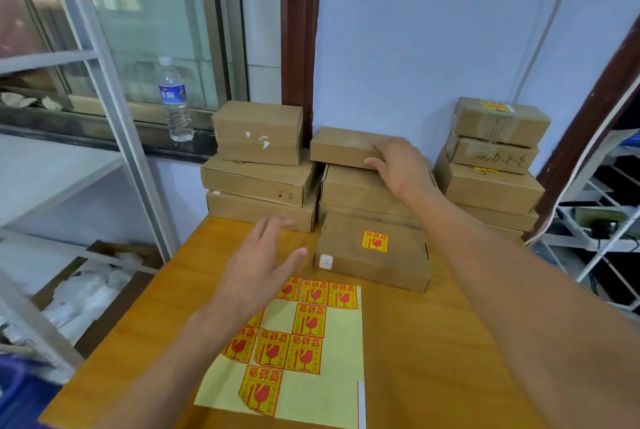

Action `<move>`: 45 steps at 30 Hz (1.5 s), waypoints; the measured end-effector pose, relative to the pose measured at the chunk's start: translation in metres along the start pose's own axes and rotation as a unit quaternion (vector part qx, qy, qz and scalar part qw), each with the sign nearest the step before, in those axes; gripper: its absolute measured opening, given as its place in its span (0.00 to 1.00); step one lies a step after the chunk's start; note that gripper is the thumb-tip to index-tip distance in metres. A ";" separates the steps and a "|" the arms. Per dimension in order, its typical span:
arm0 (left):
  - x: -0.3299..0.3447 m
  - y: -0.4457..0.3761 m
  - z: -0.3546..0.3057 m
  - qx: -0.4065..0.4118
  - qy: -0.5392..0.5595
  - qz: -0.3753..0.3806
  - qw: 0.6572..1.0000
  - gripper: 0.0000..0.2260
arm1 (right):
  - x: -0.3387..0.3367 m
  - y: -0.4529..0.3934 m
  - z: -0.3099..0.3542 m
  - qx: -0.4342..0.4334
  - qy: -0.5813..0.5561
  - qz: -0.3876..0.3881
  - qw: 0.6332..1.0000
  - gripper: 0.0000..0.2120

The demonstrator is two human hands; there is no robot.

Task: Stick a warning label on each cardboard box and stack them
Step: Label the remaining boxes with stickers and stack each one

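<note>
My right hand (pixel 398 165) grips the right end of a plain cardboard box (pixel 341 148) that tops the middle stack against the wall. My left hand (pixel 263 262) hovers open above the wooden table (pixel 433 342), fingers spread, holding nothing. A cardboard box (pixel 372 252) with a red-and-yellow warning label (pixel 374 241) lies on the table in front of the middle stack. A yellow backing sheet (pixel 311 390) with several warning labels lies near the table's front edge. A left stack of three plain boxes (pixel 258 165) and a right stack (pixel 495 158), topped by a labelled box, stand along the wall.
A water bottle (pixel 175 99) stands on the windowsill at the left. A metal shelf frame (pixel 114 109) rises beside the table's left edge, with bags below it. White wire racks (pixel 595 220) stand to the right.
</note>
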State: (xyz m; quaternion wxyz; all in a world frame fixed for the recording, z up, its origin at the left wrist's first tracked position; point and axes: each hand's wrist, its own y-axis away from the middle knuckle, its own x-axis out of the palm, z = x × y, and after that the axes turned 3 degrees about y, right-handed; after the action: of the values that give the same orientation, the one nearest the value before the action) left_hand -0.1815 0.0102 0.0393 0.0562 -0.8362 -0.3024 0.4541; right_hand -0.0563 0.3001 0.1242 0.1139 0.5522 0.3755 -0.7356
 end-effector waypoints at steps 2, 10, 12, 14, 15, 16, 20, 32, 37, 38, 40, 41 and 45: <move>-0.003 0.006 -0.004 0.005 -0.009 -0.003 1.000 0.22 | -0.008 0.013 -0.005 0.002 0.022 -0.043 0.999 0.15; -0.010 0.023 -0.049 -0.011 0.097 -0.014 0.995 0.22 | -0.057 0.152 -0.024 -0.037 0.007 -0.167 0.985 0.20; -0.012 0.027 -0.067 -0.027 0.161 -0.006 0.987 0.27 | -0.068 0.201 -0.025 -0.018 -0.032 -0.195 0.980 0.21; -0.011 0.035 -0.084 0.007 0.150 0.034 0.988 0.32 | -0.079 0.252 -0.028 0.018 -0.102 -0.210 0.972 0.22; -0.008 0.041 -0.091 0.023 0.139 0.059 0.988 0.33 | -0.081 0.274 -0.029 0.036 -0.128 -0.206 0.969 0.22; -0.004 0.049 -0.098 0.030 0.134 0.080 0.987 0.33 | -0.084 0.297 -0.030 0.052 -0.141 -0.191 0.970 0.23; 0.024 0.093 -0.118 0.020 0.096 0.098 0.990 0.31 | -0.072 0.369 -0.044 0.096 -0.150 -0.094 0.979 0.23; 0.046 0.151 -0.098 0.055 -0.091 0.112 0.988 0.31 | -0.067 0.397 -0.050 0.069 -0.108 0.023 0.991 0.30; -0.009 0.156 -0.026 0.059 -0.124 0.058 0.989 0.27 | -0.070 0.357 0.020 0.062 -0.122 0.021 0.990 0.26; -0.020 0.156 -0.009 0.047 -0.120 0.041 0.991 0.25 | -0.066 0.345 0.039 0.050 -0.120 0.028 0.991 0.24; -0.037 0.155 0.022 0.022 -0.104 0.013 0.994 0.21 | -0.053 0.321 0.075 0.004 -0.118 0.042 0.992 0.19; -0.044 0.154 0.034 0.011 -0.099 0.010 0.995 0.21 | -0.047 0.311 0.092 -0.023 -0.119 0.048 0.991 0.17; -0.055 0.166 0.063 0.025 -0.095 0.047 0.994 0.20 | -0.023 0.296 0.147 -0.103 -0.109 0.109 0.983 0.20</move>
State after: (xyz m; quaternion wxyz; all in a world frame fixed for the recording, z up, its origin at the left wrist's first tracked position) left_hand -0.1784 -0.1662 -0.0187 0.0269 -0.8007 -0.2550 0.5415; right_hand 0.0174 -0.0099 0.0342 0.2899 0.4913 0.3727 -0.7319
